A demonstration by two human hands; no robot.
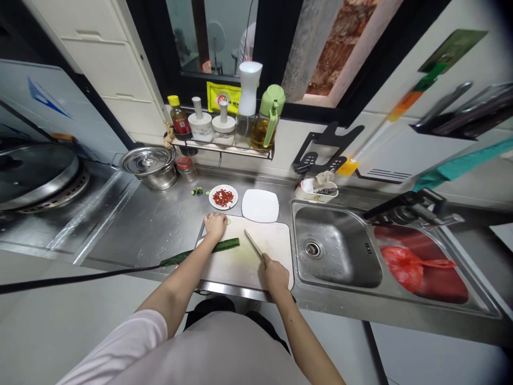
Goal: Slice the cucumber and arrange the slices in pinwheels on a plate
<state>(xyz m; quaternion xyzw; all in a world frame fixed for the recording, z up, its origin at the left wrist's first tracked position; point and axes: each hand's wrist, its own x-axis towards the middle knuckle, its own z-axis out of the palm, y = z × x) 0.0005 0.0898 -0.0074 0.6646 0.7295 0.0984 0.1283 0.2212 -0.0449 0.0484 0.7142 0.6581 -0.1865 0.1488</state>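
A pale cutting board (pixel 256 267) lies on the steel counter. My right hand (pixel 276 274) is wrapped round the handle of a knife (pixel 254 243), whose blade points up and left over the board. My left hand (pixel 216 224) rests at the board's upper left corner, fingers bent and close together; whatever may be under them is hidden. Beside it is a small green slice (pixel 228 221). A long green cucumber (pixel 226 244) lies across the board's left edge and passes under my left forearm. Behind the board are a white plate of red pieces (pixel 223 198) and a bare white plate (pixel 260 205).
To the right is a steel sink (pixel 336 251), with a red bag (pixel 404 267) in the second basin. A lidded pot (pixel 149 167) stands back left, near green scraps (pixel 197 191). Bottles line a wall rack (pixel 228 148). A covered pan (pixel 36 171) sits far left.
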